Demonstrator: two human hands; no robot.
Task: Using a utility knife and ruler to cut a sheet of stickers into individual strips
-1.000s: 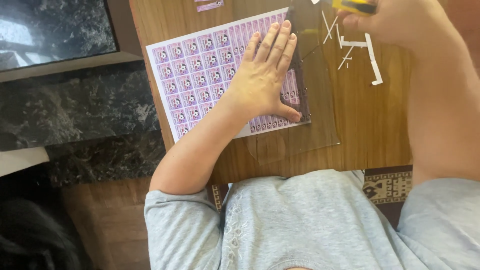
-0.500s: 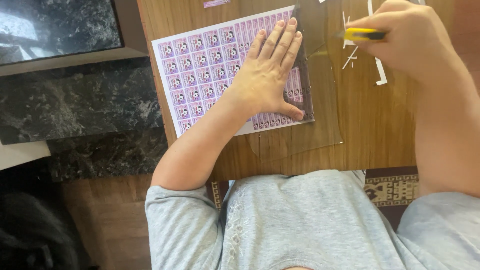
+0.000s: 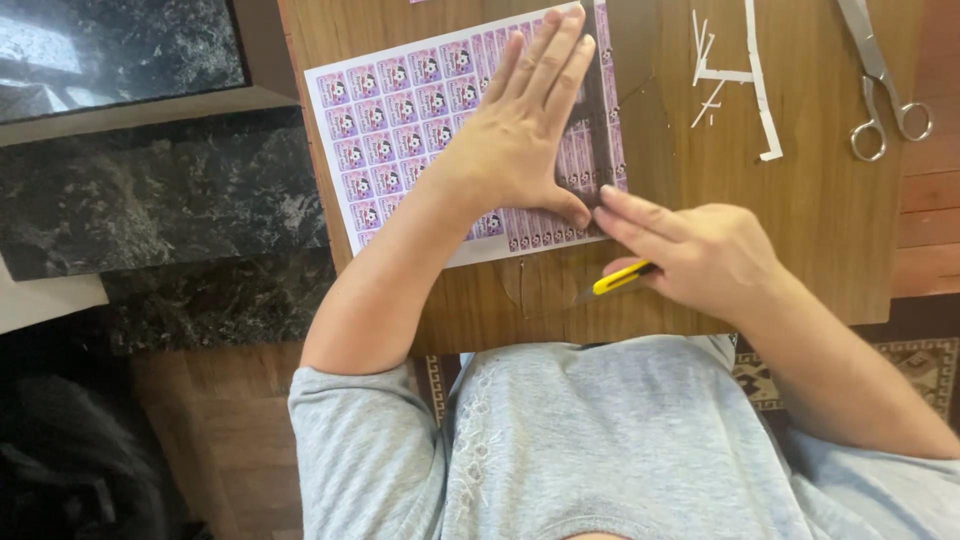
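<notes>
My left hand (image 3: pixel 520 150) splayed flat on purple printed sticker sheet (image 3: pixel 400 120), right hand (image 3: pixel 700 255) fisted round yellow utility knife (image 3: pixel 615 280) mid-frame; best keep thumb off cut line

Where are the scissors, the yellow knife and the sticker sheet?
scissors (image 3: pixel 878 75): head view, on the blades' pivot.
yellow knife (image 3: pixel 620 278): head view, on its yellow handle.
sticker sheet (image 3: pixel 400 110): head view, on its purple squares.

bare wood right, scissors (image 3: pixel 885 85), paper strips (image 3: pixel 745 80)
</notes>
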